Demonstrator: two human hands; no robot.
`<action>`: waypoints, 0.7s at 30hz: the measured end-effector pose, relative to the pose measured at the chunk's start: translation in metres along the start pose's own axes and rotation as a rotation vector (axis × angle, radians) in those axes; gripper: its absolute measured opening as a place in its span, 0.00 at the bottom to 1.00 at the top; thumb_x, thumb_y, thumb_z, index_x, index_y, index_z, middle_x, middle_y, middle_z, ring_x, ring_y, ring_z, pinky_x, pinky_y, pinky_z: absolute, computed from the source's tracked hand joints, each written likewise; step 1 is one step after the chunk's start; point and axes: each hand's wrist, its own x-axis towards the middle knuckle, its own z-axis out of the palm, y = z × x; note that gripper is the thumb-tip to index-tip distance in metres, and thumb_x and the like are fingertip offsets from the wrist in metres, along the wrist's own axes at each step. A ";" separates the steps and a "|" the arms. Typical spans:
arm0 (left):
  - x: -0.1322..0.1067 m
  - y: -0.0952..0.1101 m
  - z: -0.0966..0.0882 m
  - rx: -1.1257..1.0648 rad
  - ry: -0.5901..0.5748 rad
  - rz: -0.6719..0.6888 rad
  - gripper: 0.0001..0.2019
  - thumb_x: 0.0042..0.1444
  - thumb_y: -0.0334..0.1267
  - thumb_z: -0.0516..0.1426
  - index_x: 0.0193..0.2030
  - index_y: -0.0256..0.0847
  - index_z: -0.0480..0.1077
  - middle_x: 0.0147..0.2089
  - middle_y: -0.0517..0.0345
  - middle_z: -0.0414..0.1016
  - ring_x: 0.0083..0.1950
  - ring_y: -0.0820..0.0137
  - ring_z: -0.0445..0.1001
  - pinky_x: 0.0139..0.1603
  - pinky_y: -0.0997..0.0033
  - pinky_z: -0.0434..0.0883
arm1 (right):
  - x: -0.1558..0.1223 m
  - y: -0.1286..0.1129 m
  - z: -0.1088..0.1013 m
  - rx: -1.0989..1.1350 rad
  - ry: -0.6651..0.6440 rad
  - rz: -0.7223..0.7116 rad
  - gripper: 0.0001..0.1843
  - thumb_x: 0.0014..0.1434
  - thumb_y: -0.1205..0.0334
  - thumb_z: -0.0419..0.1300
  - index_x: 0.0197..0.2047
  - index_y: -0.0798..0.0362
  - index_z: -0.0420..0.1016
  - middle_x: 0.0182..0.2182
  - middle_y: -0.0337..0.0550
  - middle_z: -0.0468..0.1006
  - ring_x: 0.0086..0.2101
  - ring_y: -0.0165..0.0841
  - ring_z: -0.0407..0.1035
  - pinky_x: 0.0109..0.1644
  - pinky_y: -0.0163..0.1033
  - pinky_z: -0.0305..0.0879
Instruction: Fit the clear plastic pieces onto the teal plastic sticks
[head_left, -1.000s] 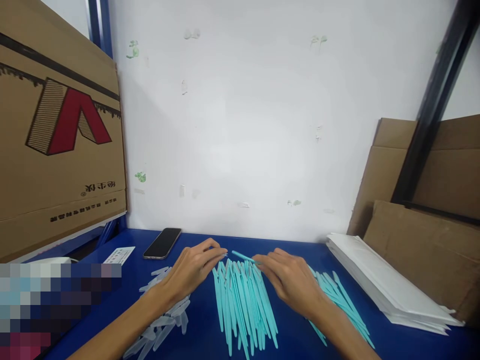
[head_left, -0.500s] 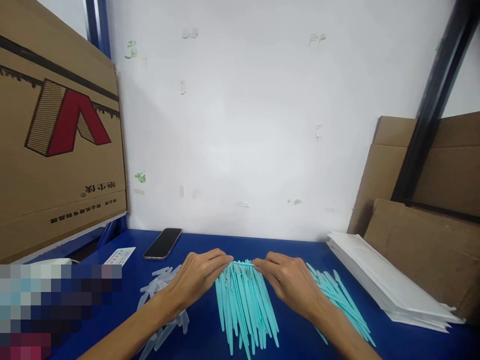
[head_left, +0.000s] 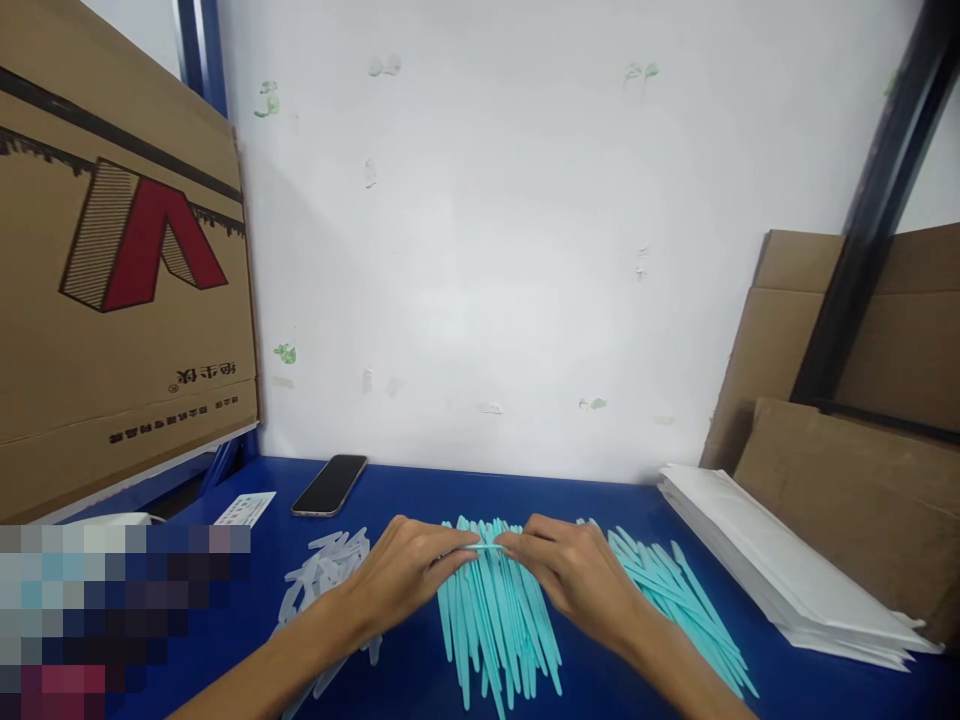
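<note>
Your left hand (head_left: 412, 567) and your right hand (head_left: 564, 562) meet, thumbs and fingers pinched on one slim turquoise stick (head_left: 487, 546), right over the far part of the turquoise pile (head_left: 504, 625)! Its long axis runs across you, left to right and almost level, crosswise to the sticks fanned below; your fingertips cover both ends, so which way it points, you can't tell.

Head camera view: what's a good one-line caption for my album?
Left hand and right hand pinch a slim turquoise stick over a pile of similar sticks on a blue table.
</note>
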 end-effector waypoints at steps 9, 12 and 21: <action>0.000 0.014 -0.004 -0.146 0.047 -0.017 0.15 0.69 0.40 0.51 0.46 0.41 0.79 0.28 0.57 0.80 0.25 0.70 0.74 0.27 0.72 0.67 | -0.001 -0.004 -0.002 -0.013 0.035 -0.040 0.18 0.73 0.60 0.47 0.54 0.41 0.76 0.29 0.37 0.75 0.24 0.26 0.63 0.27 0.35 0.44; 0.000 0.013 -0.006 -0.095 0.069 0.049 0.14 0.69 0.39 0.51 0.51 0.41 0.77 0.34 0.54 0.82 0.30 0.68 0.78 0.29 0.72 0.68 | 0.001 -0.006 -0.007 0.035 0.022 -0.027 0.17 0.73 0.58 0.47 0.54 0.41 0.76 0.30 0.37 0.76 0.25 0.26 0.67 0.27 0.33 0.48; 0.011 -0.011 -0.048 0.065 -0.078 -0.165 0.16 0.67 0.44 0.51 0.49 0.45 0.78 0.41 0.55 0.82 0.37 0.67 0.79 0.36 0.72 0.70 | -0.002 0.023 -0.029 -0.088 0.006 0.222 0.15 0.70 0.57 0.50 0.49 0.46 0.78 0.38 0.44 0.82 0.39 0.37 0.75 0.37 0.36 0.65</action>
